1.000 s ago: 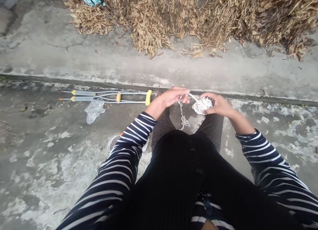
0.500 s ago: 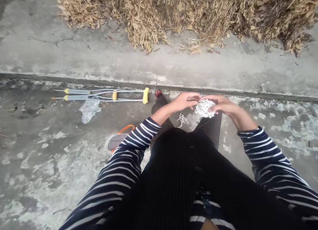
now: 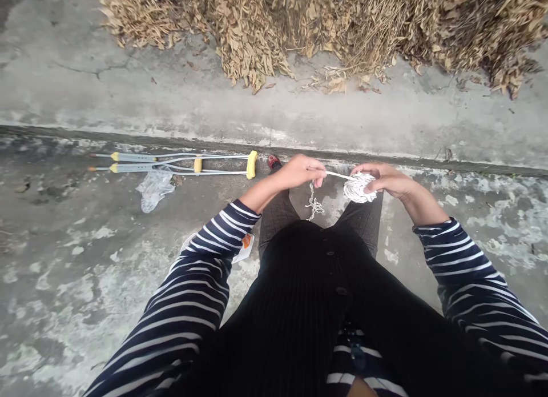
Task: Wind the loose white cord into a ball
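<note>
A bundle of white rope (image 3: 358, 188) is in my right hand (image 3: 387, 181), with the thumb lying over its near face and the fingers behind. From the bundle a single strand runs left to my left hand (image 3: 303, 171), whose fingers are pinched on it. The strand is stretched taut between the two hands. Below my left hand a loose, tangled tail of the rope (image 3: 315, 205) shows against the ground between my legs.
Two crutches (image 3: 184, 164) with yellow pads lie on the concrete at left, a clear plastic bag (image 3: 156, 189) beside them. A white and orange item (image 3: 245, 248) is partly hidden by my left sleeve. Dry leaves (image 3: 252, 37) cover the raised ledge ahead.
My left hand has moved left, away from the bundle, drawing out a length of rope. The bundle and my right hand have shifted slightly right.
</note>
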The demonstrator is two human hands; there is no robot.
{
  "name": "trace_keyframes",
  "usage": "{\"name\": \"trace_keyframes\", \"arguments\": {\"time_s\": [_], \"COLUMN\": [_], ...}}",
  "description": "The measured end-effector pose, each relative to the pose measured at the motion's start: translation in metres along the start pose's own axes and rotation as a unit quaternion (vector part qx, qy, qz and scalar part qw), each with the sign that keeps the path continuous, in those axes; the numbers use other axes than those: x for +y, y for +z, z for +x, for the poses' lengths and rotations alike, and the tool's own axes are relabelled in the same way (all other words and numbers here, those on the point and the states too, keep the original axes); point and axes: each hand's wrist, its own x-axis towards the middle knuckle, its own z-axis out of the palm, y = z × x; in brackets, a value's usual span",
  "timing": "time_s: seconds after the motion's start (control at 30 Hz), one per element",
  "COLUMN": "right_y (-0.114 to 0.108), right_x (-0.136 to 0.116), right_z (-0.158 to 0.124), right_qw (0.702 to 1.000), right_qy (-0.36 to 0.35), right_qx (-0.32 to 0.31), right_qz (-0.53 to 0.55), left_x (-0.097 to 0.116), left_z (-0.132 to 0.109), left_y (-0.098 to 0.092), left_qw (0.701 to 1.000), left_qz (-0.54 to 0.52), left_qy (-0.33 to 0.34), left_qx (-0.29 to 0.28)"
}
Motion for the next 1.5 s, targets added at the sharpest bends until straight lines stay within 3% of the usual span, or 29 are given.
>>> {"name": "trace_keyframes", "arguments": {"time_s": [0.17,0.3,0.53,0.67,0.87,1.07,1.2,1.37,1.5], "right_y": [0.005,0.012,0.016,0.018,0.022,0.022,0.010,0.007,0.029], "right_x": [-0.003,-0.016,-0.031,-0.046,-0.068,-0.089,-0.087,-0.083,-0.114], "right_z": [0.003,-0.003,-0.009,-0.009,-0.011,-0.009,0.002,0.015,0.004], "right_qw": [0.997,0.995,0.972,0.969,0.974,0.966,0.954,0.931,0.908], "right_qy": [-0.062,-0.088,-0.147,-0.172,-0.180,-0.191,-0.216,-0.238,-0.268], "right_qx": [-0.045,-0.050,0.087,0.121,0.113,0.151,0.197,0.271,0.307], "right_qz": [-0.033,-0.010,0.161,0.129,0.083,0.088,0.069,0.057,0.093], "left_x": [0.015,0.005,0.003,0.007,0.004,-0.023,-0.048,-0.051,-0.030], "left_z": [0.009,0.023,0.028,0.032,0.037,0.040,0.036,0.030,0.037], "left_y": [-0.026,-0.026,-0.010,-0.005,0.003,0.022,0.034,0.028,0.011], "left_qw": [0.999,0.998,0.993,0.986,0.976,0.969,0.961,0.973,0.984], "left_qz": [-0.038,-0.052,-0.106,-0.159,-0.191,-0.232,-0.268,-0.224,-0.169], "left_qy": [0.010,-0.016,0.006,0.003,0.029,0.034,0.018,-0.002,-0.008], "left_qx": [-0.034,-0.044,-0.055,-0.047,-0.097,-0.076,-0.059,-0.061,-0.052]}}
